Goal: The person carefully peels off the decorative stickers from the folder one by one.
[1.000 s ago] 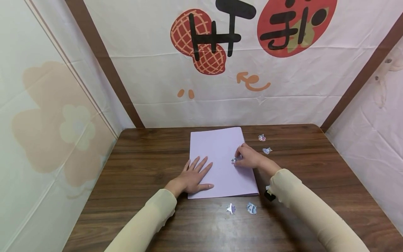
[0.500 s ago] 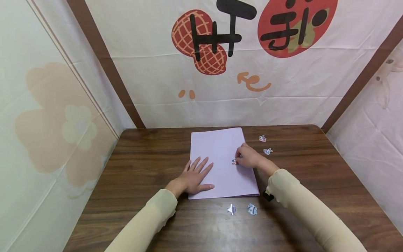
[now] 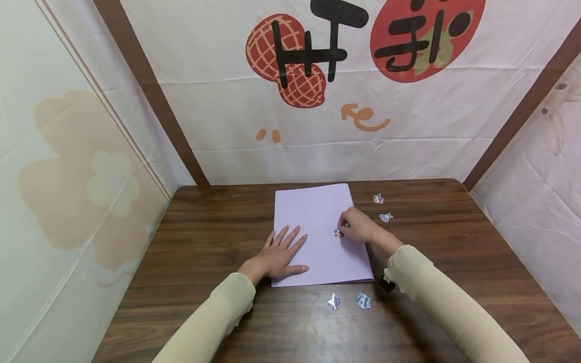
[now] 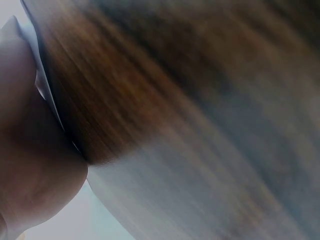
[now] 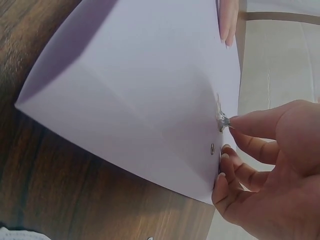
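A pale lilac folded sheet of card (image 3: 313, 212) lies on the table. My left hand (image 3: 279, 257) rests flat on its lower left part, fingers spread. Near the card's right edge, my right hand (image 3: 357, 226) pinches a small shiny character sticker (image 3: 338, 232) between thumb and forefinger. In the right wrist view the sticker (image 5: 221, 120) stands against the card's surface, partly hidden by the thumb, while the other fingers curl at the card's edge. A small outlined oval (image 5: 212, 149) shows on the card beside it. The left wrist view shows part of the left hand (image 4: 40, 170) at the card's edge.
On the brown wooden table (image 3: 204, 227), two stickers lie right of the card: a reddish one (image 3: 378, 198) and a bluish one (image 3: 386, 217). Nearer the front lie a silvery sticker (image 3: 334, 301) and a blue one (image 3: 363, 300). A printed cloth (image 3: 317, 151) hangs behind.
The right hand's fingers have shifted slightly at the sticker, which now shows more of its coloured face. My left hand stays flat on the card in the same place.
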Motion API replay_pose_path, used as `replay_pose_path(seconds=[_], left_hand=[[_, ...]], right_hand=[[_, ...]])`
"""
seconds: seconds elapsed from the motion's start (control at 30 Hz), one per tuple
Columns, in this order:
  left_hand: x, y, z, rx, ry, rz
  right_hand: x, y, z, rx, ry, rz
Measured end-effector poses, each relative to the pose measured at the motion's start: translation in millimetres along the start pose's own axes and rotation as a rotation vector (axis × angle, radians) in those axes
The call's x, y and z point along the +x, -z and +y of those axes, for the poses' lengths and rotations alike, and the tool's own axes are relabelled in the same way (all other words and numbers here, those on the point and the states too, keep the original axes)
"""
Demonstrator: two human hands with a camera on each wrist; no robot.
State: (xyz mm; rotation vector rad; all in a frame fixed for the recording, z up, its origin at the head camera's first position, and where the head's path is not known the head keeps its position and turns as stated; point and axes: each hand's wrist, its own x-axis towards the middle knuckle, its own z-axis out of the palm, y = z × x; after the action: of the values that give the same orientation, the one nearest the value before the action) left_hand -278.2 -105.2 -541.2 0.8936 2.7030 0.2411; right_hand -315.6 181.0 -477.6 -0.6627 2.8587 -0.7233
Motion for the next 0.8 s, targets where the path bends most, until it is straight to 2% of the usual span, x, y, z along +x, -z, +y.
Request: replay_pose_path(seconds=[0.37,0.67,0.8], left_hand=[[-4.2,8.5,7.2,-0.002,0.015,-0.021],[-1.9,4.3,3.8,0.002,0.007,-0.009],[-5.1,10.9,8.2,0.003,0.009,-0.024]], right_hand=[[2.0,0,7,0.041,0.015,0.002],[2.1,2,6,0.083,0.034,0.0],[1.5,3,7,0.101,0.041,-0.006]])
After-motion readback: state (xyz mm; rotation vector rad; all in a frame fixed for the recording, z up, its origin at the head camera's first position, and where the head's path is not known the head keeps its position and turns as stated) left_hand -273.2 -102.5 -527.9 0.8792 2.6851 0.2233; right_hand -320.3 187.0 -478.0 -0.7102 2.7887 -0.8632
